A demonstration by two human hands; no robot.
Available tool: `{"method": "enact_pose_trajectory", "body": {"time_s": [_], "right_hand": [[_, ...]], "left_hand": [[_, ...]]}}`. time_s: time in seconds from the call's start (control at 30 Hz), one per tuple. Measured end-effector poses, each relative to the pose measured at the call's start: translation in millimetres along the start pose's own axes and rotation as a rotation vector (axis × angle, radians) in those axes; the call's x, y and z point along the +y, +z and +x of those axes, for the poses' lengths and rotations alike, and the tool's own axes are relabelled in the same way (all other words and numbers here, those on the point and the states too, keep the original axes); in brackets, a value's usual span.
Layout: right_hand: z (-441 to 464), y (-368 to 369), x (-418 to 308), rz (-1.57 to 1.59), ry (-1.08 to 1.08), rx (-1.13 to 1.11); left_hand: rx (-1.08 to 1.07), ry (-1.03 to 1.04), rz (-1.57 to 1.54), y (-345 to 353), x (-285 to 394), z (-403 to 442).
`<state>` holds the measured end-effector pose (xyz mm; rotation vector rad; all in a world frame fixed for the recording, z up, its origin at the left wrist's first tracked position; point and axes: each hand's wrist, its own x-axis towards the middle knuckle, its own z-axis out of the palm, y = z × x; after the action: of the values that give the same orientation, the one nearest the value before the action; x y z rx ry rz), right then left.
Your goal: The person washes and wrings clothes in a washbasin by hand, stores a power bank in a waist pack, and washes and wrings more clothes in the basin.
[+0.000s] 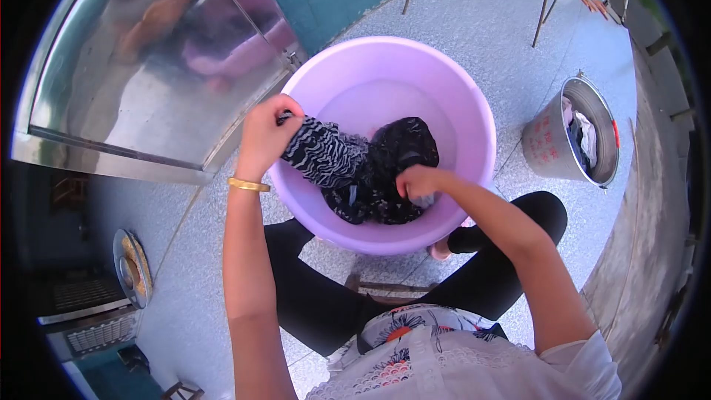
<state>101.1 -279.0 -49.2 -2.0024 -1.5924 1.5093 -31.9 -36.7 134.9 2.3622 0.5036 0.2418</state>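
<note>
A large lilac plastic basin (474, 96) stands on the floor before my knees. Over its left rim, my left hand (266, 133) pinches one end of a black-and-white patterned cloth (326, 154), which slants down into the basin. Dark garments (407, 141) with small light specks lie bunched at the bottom, touching the patterned cloth. Among them, at the right, my right hand (421, 181) is closed on the dark fabric; its fingertips are partly hidden. The exact kind of garment cannot be made out.
To the right stands a metal bucket (552, 144) with clothes (581, 133) inside. A shiny metal door (133, 96) is close on the left. A round tray (132, 268) sits lower left. Thin poles (544, 4) rise at the upper right.
</note>
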Motion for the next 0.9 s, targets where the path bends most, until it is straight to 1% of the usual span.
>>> {"method": "enact_pose_trajectory", "body": {"time_s": [0.03, 0.07, 0.1, 0.13, 0.17, 0.2, 0.23, 0.27, 0.3, 0.33, 0.37, 0.4, 0.47, 0.5, 0.53, 0.57, 0.6, 0.67, 0.7, 0.77, 0.8, 0.83, 0.87, 0.9], "right_hand": [[-8, -10, -6, 0.012, -0.059, 0.235], [-18, -22, -13, 0.023, -0.102, 0.296], [-27, -36, -21, 0.032, -0.149, 0.357], [-35, -50, -27, 0.161, -0.183, 0.357], [-44, -63, -33, 0.290, -0.218, 0.354], [-56, -76, -46, 0.282, -0.221, 0.353], [-70, -89, -61, 0.462, -0.253, 0.313], [-82, -100, -73, 0.642, -0.285, 0.271], [-91, -107, -82, 0.637, -0.291, 0.272], [-98, -113, -88, 0.730, -0.374, 0.258], [-104, -117, -92, 0.824, -0.457, 0.242], [-109, -121, -98, 0.823, -0.462, 0.243], [-113, -125, -105, 0.932, -0.610, 0.289], [-113, -126, -105, 0.936, -0.612, 0.295], [-113, -128, -104, 0.908, -0.646, 0.312], [-113, -130, -102, 0.879, -0.678, 0.330], [-114, -132, -100, 0.880, -0.679, 0.335], [-115, -135, -92, 0.746, -0.602, 0.458], [-116, -135, -88, 0.747, -0.604, 0.461], [-118, -133, -76, 0.253, -0.436, 0.830], [-119, -131, -69, 0.255, -0.437, 0.835], [-119, -129, -61, 0.051, -0.420, 0.906], [-118, -126, -57, -0.154, -0.396, 0.969], [-117, -123, -54, -0.152, -0.394, 0.971]], "left_hand": [[-0.091, -0.050, 0.125, 5, 5, -1], [-0.086, -0.046, 0.121, 12, 5, -3], [-0.118, 0.069, 0.138, 23, -1, -6], [-0.146, 0.183, 0.158, 31, -5, -8], [-0.135, 0.184, 0.159, 36, -5, -8], [-0.197, 0.216, 0.132, 39, -5, -7], [-0.262, 0.248, 0.105, 44, -4, -6], [-0.256, 0.249, 0.108, 53, -5, -4], [-0.318, 0.246, 0.026, 62, -4, -3], [-0.380, 0.241, -0.056, 71, -3, -1], [-0.377, 0.242, -0.050, 78, 5, -2], [-0.404, 0.248, -0.186, 88, 14, -4], [-0.429, 0.284, -0.436, 112, 29, -9], [-0.462, 0.290, -0.489, 122, 34, -8], [-0.494, 0.296, -0.542, 129, 38, -7], [-0.459, 0.223, -0.510, 134, 40, -8], [-0.463, 0.225, -0.509, 137, 38, -6], [-0.414, 0.092, -0.466, 138, 34, -2], [-0.397, 0.074, -0.480, 136, 33, -1], [-0.386, 0.100, -0.512, 133, 30, 0], [-0.375, 0.124, -0.549, 132, 29, 1], [-0.450, 0.066, -0.485, 129, 26, 3], [-0.455, 0.067, -0.483, 128, 26, 3], [-0.500, -0.031, -0.534, 126, 27, 3]]}}
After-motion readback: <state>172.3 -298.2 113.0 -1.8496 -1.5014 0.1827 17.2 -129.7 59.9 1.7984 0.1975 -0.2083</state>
